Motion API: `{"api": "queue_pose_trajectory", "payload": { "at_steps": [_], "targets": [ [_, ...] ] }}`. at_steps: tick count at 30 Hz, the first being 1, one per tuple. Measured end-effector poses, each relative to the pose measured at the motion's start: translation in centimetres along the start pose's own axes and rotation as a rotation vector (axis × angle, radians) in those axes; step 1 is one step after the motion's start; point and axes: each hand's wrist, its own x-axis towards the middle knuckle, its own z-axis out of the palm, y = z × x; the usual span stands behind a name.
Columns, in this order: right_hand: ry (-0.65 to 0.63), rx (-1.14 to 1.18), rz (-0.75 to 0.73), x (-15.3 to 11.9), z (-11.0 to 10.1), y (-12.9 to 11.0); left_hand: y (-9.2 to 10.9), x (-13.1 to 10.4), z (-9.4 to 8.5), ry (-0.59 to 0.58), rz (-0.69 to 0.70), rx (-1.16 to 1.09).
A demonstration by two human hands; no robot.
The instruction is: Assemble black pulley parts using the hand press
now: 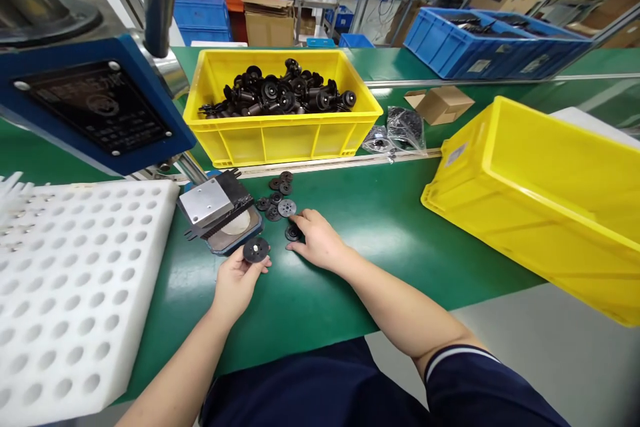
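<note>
My left hand [239, 280] pinches a round black disc [256, 250] with a small pale pin at its centre, held up over the bench just in front of the press base. My right hand [317, 239] has its thumb and fingers around a second black disc [293, 233] low at the bench top. Beyond those fingers lies a loose group of several black discs [273, 213], one a greyer disc [287, 207] nearest the fingertips. Left of them stands the press base [235, 233] with a silver block [206, 201] over it.
A white foam tray [125, 320] with rows of holes lies at the left, below the blue press head [100, 100]. Behind the discs, a yellow bin [285, 140] holds many black parts. Another yellow bin [460, 193] stands right, near plastic bags [405, 128] and a small carton [445, 105].
</note>
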Motion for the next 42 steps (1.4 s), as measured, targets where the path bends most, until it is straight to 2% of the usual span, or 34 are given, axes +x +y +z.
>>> {"api": "queue_pose_trajectory", "payload": {
  "at_steps": [3,7,12,16,20,27,34,42],
  "targets": [
    [0.02,-0.04,0.074,0.1,0.2,-0.1,-0.4,0.0,-0.1,0.01,0.037,0.014],
    [0.044,0.004,0.064,0.1,-0.3,-0.9,-1.3,0.2,-0.3,0.013,0.084,0.059],
    [0.277,0.288,-0.114,-1.1,-1.5,-4.6,-1.2,0.1,-0.6,-0.021,0.141,0.151],
    [0.243,0.347,-0.258,-2.1,-0.7,-6.4,-0.7,-0.1,-0.7,-0.033,0.279,0.335],
    [0.19,0.305,-0.281,-2.4,0.3,-6.2,-0.6,-0.1,-0.8,-0.057,0.325,0.395],
    [0.119,0.251,-0.257,-2.7,-0.1,-6.2,-0.3,0.0,-0.8,-0.054,0.373,0.411],
    [0.182,0.242,-0.235,-3.2,0.9,-6.2,-0.4,-0.3,-0.8,-0.07,0.416,0.458],
    [0.249,0.244,-0.238,-3.6,1.9,-6.3,-0.7,-0.4,-1.0,-0.086,0.352,0.481]
  ]
}}
